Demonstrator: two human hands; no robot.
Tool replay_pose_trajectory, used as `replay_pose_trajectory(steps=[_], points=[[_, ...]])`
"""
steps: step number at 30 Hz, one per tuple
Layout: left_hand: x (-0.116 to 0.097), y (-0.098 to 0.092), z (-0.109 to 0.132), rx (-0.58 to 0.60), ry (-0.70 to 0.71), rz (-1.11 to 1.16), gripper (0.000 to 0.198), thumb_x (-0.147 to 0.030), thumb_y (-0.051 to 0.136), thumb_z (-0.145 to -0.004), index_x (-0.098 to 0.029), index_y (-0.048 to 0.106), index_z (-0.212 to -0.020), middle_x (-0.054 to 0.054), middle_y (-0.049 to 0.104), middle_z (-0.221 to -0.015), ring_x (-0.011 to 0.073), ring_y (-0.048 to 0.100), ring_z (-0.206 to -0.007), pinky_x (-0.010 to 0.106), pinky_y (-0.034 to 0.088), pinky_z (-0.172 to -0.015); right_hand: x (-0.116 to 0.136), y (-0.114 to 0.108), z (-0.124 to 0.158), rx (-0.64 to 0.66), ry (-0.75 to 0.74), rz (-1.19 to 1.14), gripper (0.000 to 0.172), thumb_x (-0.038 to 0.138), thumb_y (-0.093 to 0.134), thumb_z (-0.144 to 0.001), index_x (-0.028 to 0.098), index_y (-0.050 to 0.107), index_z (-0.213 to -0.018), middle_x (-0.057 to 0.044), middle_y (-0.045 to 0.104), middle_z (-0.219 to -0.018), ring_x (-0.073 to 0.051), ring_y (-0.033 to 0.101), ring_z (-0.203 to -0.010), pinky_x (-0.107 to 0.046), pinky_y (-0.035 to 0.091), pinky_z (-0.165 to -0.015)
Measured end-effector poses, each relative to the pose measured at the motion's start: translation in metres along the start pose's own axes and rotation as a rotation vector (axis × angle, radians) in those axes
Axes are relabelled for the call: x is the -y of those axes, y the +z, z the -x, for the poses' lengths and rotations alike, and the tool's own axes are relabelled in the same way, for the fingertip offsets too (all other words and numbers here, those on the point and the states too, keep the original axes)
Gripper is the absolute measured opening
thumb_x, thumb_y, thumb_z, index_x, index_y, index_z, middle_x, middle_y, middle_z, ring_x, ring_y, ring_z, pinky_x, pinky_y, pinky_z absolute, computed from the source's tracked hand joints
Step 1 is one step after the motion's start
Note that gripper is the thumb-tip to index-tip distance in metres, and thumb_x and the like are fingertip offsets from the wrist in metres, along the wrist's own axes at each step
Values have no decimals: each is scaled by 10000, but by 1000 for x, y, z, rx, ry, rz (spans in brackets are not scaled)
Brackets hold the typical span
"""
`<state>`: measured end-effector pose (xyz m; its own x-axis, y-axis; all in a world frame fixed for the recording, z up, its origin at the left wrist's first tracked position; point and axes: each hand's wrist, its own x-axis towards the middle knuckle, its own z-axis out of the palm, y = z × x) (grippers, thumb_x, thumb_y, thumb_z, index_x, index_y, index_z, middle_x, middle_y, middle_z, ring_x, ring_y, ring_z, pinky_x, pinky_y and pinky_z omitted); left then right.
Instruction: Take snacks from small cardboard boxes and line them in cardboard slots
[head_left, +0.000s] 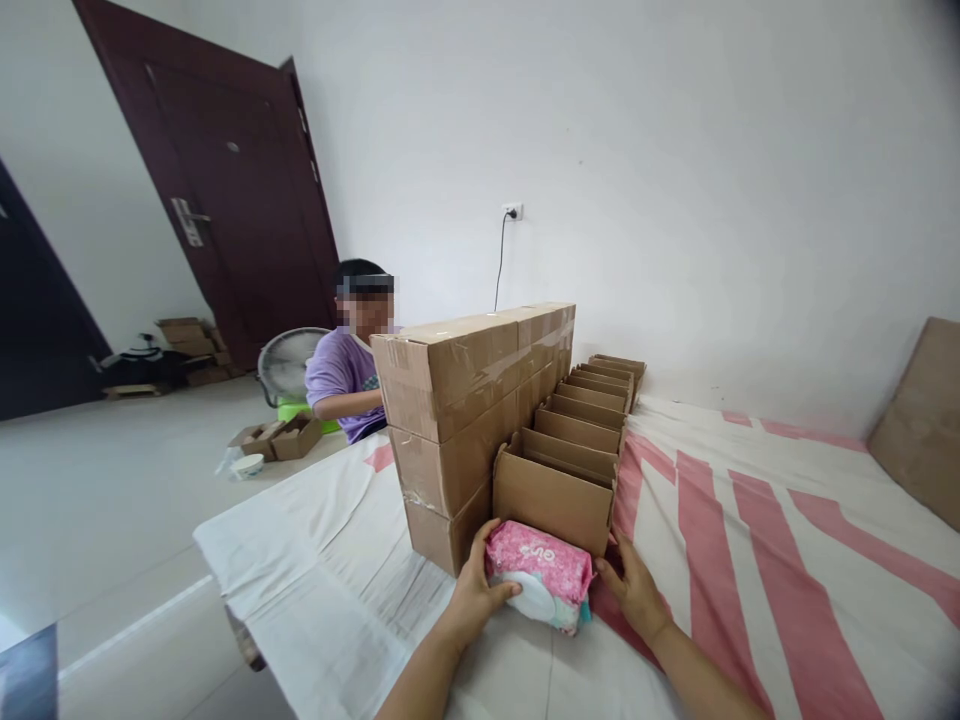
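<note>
A pink and white soft pack of wipes (536, 570) lies on the cloth-covered table, in front of the nearest open cardboard box (553, 500). My left hand (480, 590) grips the pack's left end, its thumb over the near side and its fingers at the back. Just off the pack's right end is my right hand (637, 592), with thumb and fingers apart and the fingertips by the box's lower right corner. Whether those fingertips touch the box I cannot tell. More open boxes (577, 430) stand in a row behind the nearest one.
Closed cardboard boxes (472, 390) form a stacked wall left of the row. Beyond it sits a person in a purple top (337, 365), near a fan (292, 365). A cardboard sheet (922, 420) leans at the right. Small boxes and a bowl (247, 465) stand at the left.
</note>
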<state>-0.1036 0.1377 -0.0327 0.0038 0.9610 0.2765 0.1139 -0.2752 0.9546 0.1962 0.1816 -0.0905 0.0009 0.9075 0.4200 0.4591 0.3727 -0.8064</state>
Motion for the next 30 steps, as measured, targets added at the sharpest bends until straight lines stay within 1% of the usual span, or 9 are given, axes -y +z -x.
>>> replay_pose_trajectory(steps=[5,8,11,17,20,23,25,27,30], points=[[4,-4,-4,-6,90,-22,770,-414,820,-636,-208,556,-1329,133,583,-1356,337,511,-1307,498,353,-1146,-2,1,0,25,-2,-24,728,589,554,-875,194,393,-1465,-152,536,-1450,-311,514,-1328,-516,391,-1129],[4,-5,-6,0,164,-99,679,-502,808,-649,-221,651,-1246,128,614,-1238,342,558,-1224,517,401,-1094,-3,2,0,23,-5,-33,743,605,555,-867,183,399,-1458,-164,541,-1442,-321,523,-1320,-520,406,-1116],[1,-7,-6,5,175,-169,631,-553,793,-654,-236,700,-1192,122,616,-1168,339,589,-1163,516,441,-1048,-4,2,-1,12,-6,-25,735,612,560,-862,191,420,-1448,-159,549,-1434,-325,527,-1315,-513,417,-1108],[0,-11,-5,-56,220,-288,545,-461,756,-711,-222,687,-1196,130,625,-1170,329,606,-1150,515,463,-1035,-2,1,-1,-17,-20,-18,721,608,581,-854,196,452,-1431,-152,588,-1386,-327,555,-1277,-520,425,-1101],[1,-13,-5,-81,237,-365,537,-385,717,-741,-214,649,-1245,128,617,-1196,319,601,-1174,515,467,-1046,0,1,0,-14,-22,-17,707,602,589,-851,206,465,-1424,-146,578,-1397,-326,553,-1276,-520,426,-1100],[-4,-11,-1,-96,266,-490,561,-238,637,-768,-229,582,-1326,117,569,-1303,290,558,-1257,496,437,-1098,0,1,1,-12,-17,-18,706,593,594,-852,215,455,-1432,-139,562,-1417,-323,538,-1294,-519,426,-1101],[-10,-7,4,-85,331,-597,602,-179,608,-768,-248,543,-1363,115,480,-1442,293,454,-1373,498,388,-1141,-1,2,1,-13,-10,-25,714,594,594,-852,214,446,-1438,-140,559,-1421,-323,541,-1291,-514,432,-1095],[-16,-1,9,-36,417,-715,616,-214,658,-758,-264,544,-1361,116,420,-1521,339,333,-1451,550,326,-1165,-1,2,0,-7,-2,-33,743,603,606,-838,198,443,-1439,-153,562,-1413,-329,559,-1266,-513,444,-1080],[-22,11,14,54,490,-876,652,-268,759,-705,-299,572,-1329,109,481,-1504,403,283,-1461,660,177,-1171,2,0,-1,37,-4,-49,821,604,664,-791,180,421,-1451,-164,574,-1394,-328,595,-1209,-499,474,-1043]])
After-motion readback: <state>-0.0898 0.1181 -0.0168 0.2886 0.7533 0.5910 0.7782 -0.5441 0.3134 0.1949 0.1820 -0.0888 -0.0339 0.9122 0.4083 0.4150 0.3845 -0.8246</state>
